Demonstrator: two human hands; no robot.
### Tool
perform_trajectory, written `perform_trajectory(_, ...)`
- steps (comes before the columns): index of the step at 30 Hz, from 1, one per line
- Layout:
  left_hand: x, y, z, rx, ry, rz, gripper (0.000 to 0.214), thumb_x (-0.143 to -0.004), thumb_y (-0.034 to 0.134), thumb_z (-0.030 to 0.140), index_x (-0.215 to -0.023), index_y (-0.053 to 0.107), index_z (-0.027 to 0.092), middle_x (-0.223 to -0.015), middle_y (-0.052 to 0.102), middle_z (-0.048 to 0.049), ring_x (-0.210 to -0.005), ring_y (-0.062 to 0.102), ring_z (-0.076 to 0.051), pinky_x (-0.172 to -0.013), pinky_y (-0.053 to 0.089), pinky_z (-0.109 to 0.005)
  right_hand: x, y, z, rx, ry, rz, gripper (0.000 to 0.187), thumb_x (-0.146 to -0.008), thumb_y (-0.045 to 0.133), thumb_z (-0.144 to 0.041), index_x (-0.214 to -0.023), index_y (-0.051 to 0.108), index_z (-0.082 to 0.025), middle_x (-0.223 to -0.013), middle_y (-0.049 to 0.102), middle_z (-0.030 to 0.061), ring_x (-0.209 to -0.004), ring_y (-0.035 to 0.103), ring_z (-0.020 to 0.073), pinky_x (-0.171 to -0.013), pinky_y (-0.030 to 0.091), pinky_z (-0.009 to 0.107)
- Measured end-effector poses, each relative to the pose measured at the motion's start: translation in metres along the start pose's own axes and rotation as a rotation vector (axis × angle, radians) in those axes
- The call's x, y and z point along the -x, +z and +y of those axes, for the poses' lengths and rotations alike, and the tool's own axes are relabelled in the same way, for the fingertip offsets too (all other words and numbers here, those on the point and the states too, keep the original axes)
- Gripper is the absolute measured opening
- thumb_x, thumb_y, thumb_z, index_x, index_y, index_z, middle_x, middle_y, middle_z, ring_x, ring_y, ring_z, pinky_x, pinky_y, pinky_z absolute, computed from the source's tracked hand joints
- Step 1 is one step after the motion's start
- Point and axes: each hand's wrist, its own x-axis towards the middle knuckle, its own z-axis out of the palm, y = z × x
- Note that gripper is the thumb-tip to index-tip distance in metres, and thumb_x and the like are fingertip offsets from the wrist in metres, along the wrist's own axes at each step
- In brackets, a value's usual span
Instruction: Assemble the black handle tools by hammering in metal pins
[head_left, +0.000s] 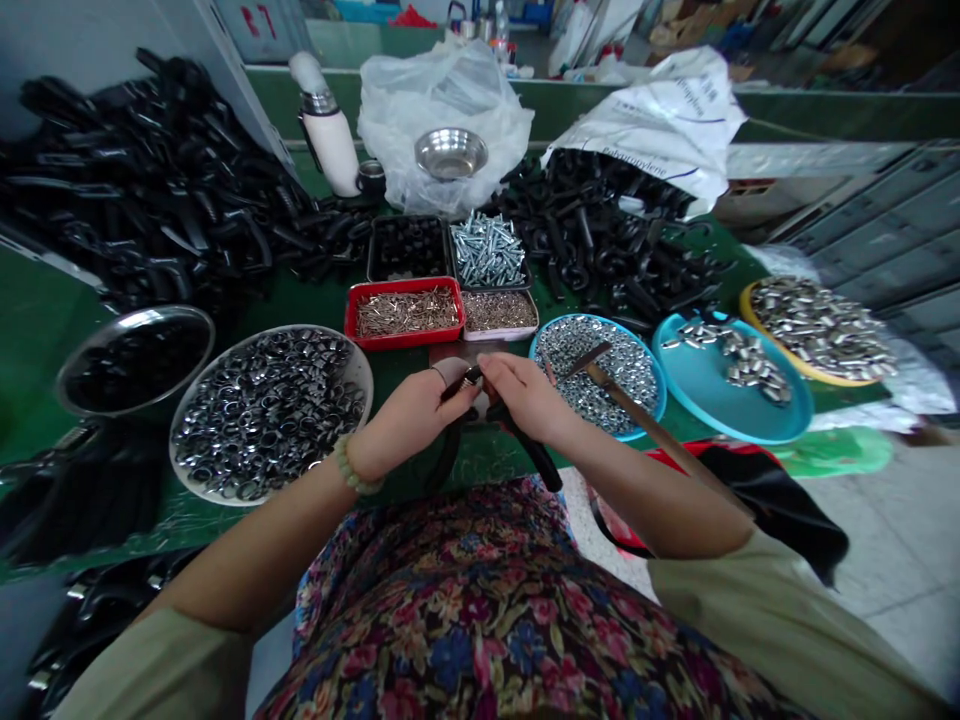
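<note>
Green bench (388,372) under the red tray (409,339). Big heap (150,180) of black parts, well left of the red tray. White sack (660,115), printed, right of and beyond it, over more black parts (592,230). Clear bag (442,85) beyond it, steel dish (451,155) against the bag. Ring tray (367,377), full of shiny rings, left of it and nearer the person. Blue plate (712,400), part covered with metal sleeves, well right of it; blue tray (663,392) of small bright bits between. Hammer (630,405) across that blue tray, right of the red tray.

Left hand (420,405) and right hand (525,393) nearer the person than the red tray, just right of its near side. Both closed in, fingertips almost meeting. Left pinches a black piece (471,375) with a shiny band; right fingertips at its other end, exact hold unclear. Dark handle (544,462) below right hand; whether joined to the piece, cannot tell.
</note>
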Motion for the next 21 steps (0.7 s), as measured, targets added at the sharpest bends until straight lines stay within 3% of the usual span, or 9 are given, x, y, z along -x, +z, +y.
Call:
perform_trajectory(5,0.002,0.017,-0.005,0.063,-0.063,0.071,0.029,-0.092,0.046,0.04,-0.101,0.062,0.017,-0.088,0.067,-0.003,-0.078,0.061,-0.018,-0.074,0.046,-0.028,0.003,0.019,0.008,-0.068,0.016,0.102,0.046,-0.091,0.041,-0.057,-0.063,0.044,-0.021,-0.059,0.041,-0.0032,-0.057,0.04,0.0113,-0.052,0.03,0.026)
perform_trajectory(10,0.003,0.021,-0.007,0.03,-0.074,0.082,0.03,-0.094,0.044,0.04,-0.104,0.062,0.018,-0.095,0.068,-0.0058,-0.087,0.063,-0.021,-0.082,0.046,-0.031,0.012,0.041,0.029,-0.23,-0.019,0.361,0.046,-0.093,0.037,-0.059,-0.065,0.04,-0.022,-0.063,0.039,-0.0027,-0.06,0.04,0.0126,-0.056,0.035,0.026)
perform_trajectory(12,0.004,0.011,-0.008,-0.021,-0.077,0.028,0.03,-0.094,0.044,0.04,-0.102,0.062,0.018,-0.092,0.068,-0.0058,-0.085,0.063,-0.021,-0.08,0.046,-0.031,0.009,0.037,0.038,-0.238,-0.01,0.245,0.046,-0.091,0.039,-0.062,-0.069,0.043,-0.022,-0.065,0.042,-0.0026,-0.062,0.043,0.0131,-0.057,0.037,0.026)
perform_trajectory(14,0.005,-0.007,-0.012,-0.062,-0.083,-0.022,0.028,-0.092,0.047,0.041,-0.103,0.06,0.018,-0.09,0.066,-0.005,-0.081,0.062,-0.02,-0.076,0.047,-0.031,-0.007,0.025,0.046,-0.202,-0.005,-0.005,0.05,-0.092,0.031,-0.065,-0.074,0.048,-0.021,-0.068,0.049,-0.0013,-0.064,0.048,0.014,-0.059,0.041,0.027)
perform_trajectory(16,0.006,-0.025,-0.016,-0.084,-0.063,-0.005,0.028,-0.09,0.052,0.038,-0.111,0.057,0.019,-0.095,0.065,-0.004,-0.083,0.062,-0.019,-0.077,0.048,-0.03,-0.039,0.01,0.05,-0.049,-0.066,-0.153,0.055,-0.097,0.019,-0.059,-0.082,0.054,-0.02,-0.077,0.057,0.0019,-0.072,0.054,0.0155,-0.067,0.045,0.029)
perform_trajectory(17,0.006,-0.031,-0.018,-0.119,-0.042,0.041,0.03,-0.089,0.055,0.036,-0.115,0.054,0.02,-0.099,0.064,-0.0041,-0.087,0.061,-0.019,-0.079,0.048,-0.031,-0.059,0.004,0.051,0.092,-0.116,-0.148,0.056,-0.099,0.016,-0.054,-0.086,0.057,-0.018,-0.083,0.06,0.0041,-0.078,0.056,0.0164,-0.074,0.045,0.03)
perform_trajectory(19,0.006,-0.031,-0.021,-0.288,0.001,0.149,0.031,-0.088,0.055,0.03,-0.117,0.052,0.019,-0.105,0.061,-0.0061,-0.095,0.059,-0.02,-0.086,0.047,-0.033,-0.102,-0.001,0.048,0.516,-0.225,-0.067,0.041,-0.1,0.03,-0.043,-0.095,0.061,-0.015,-0.099,0.063,0.0092,-0.097,0.055,0.02,-0.087,0.042,0.035)
perform_trajectory(21,0.005,-0.012,-0.022,-0.525,0.061,0.151,0.025,-0.09,0.052,0.024,-0.114,0.054,0.019,-0.104,0.06,-0.0078,-0.098,0.056,-0.022,-0.089,0.046,-0.035,-0.141,0.003,0.042,0.957,-0.295,-0.085,0.028,-0.094,0.047,-0.034,-0.103,0.064,-0.012,-0.114,0.061,0.0154,-0.111,0.049,0.0264,-0.093,0.037,0.04)
